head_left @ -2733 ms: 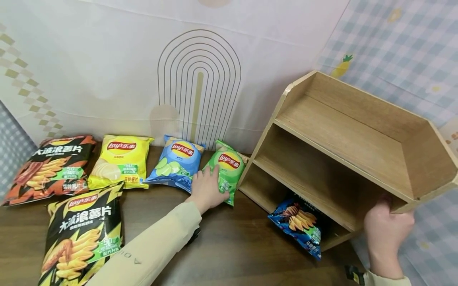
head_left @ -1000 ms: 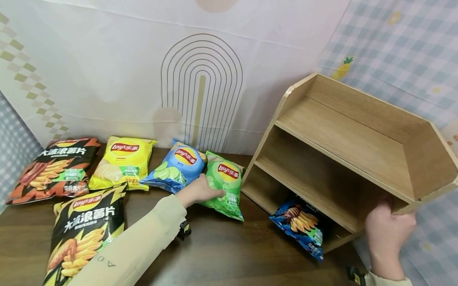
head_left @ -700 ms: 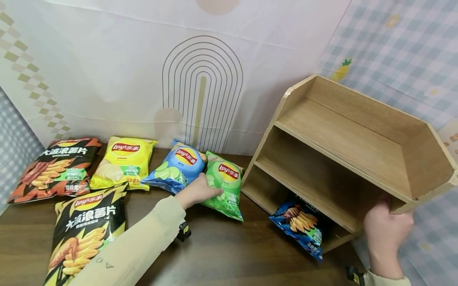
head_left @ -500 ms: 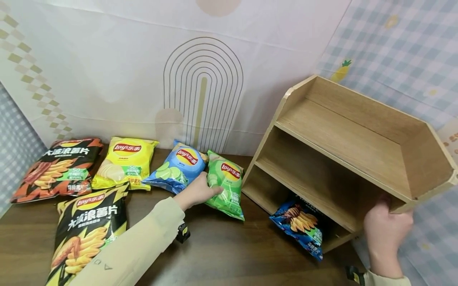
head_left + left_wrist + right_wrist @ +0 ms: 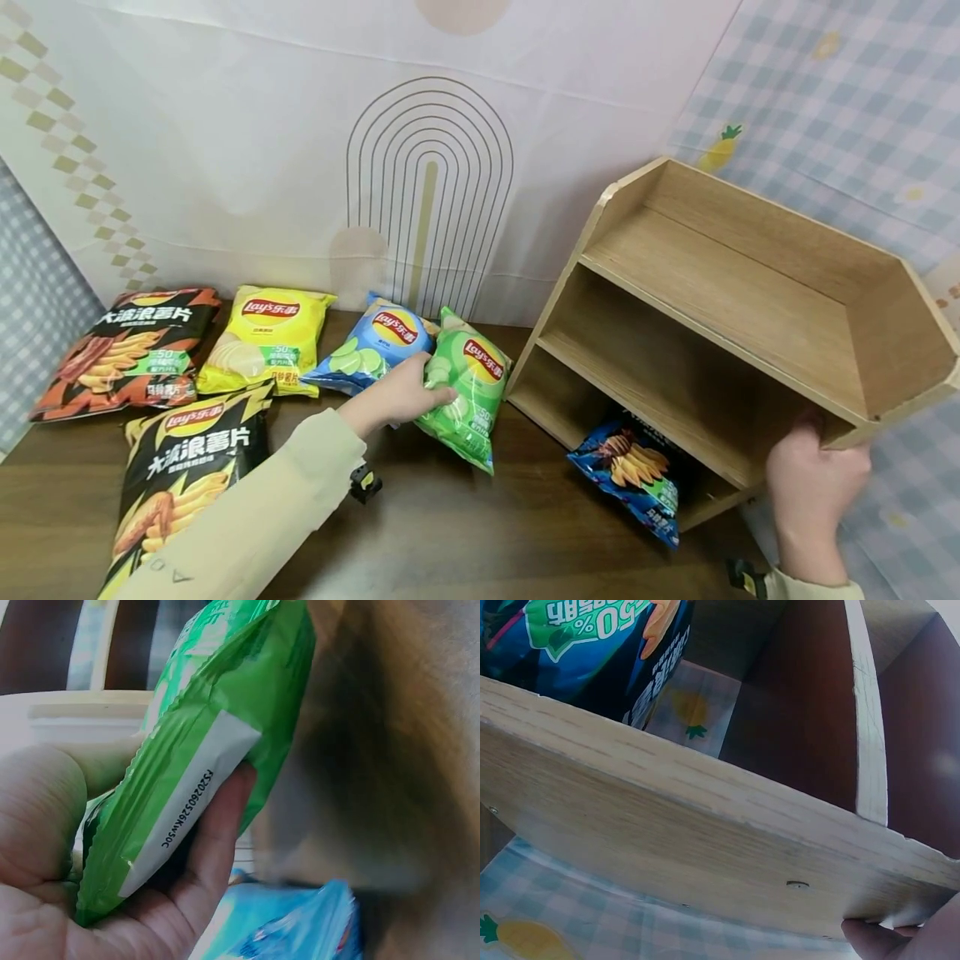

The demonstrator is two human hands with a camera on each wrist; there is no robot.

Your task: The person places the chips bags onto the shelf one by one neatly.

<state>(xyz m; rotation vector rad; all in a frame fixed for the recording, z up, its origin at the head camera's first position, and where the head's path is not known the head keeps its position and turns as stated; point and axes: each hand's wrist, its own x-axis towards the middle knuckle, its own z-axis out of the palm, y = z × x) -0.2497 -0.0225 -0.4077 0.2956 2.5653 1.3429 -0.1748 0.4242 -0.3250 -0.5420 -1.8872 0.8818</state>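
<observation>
My left hand (image 5: 396, 393) grips a green Lay's potato chip bag (image 5: 474, 385) by its left edge, thumb on the front. The left wrist view shows fingers behind the green chip bag (image 5: 202, 742) near its sealed seam. The bag leans, partly over a blue Lay's chip bag (image 5: 386, 329) to its left. My right hand (image 5: 816, 487) holds the right side panel of a wooden shelf (image 5: 720, 271), thumb inside and other fingers mostly hidden. In the right wrist view, fingertips (image 5: 225, 817) of the left hand aside, the right hand (image 5: 922, 937) touches that panel.
A dark blue chip bag (image 5: 633, 471) sits in the shelf's bottom compartment, sticking out in front. Yellow (image 5: 262, 342), red-black (image 5: 127, 354) and yellow-black chip bags (image 5: 195, 475) lie on the left of the wooden table (image 5: 450, 533). A patterned cloth (image 5: 247, 150) hangs behind.
My left hand has gone from lying over the green chip bag to gripping its left edge. The bag has shifted towards me and tilted. My right hand stays on the shelf.
</observation>
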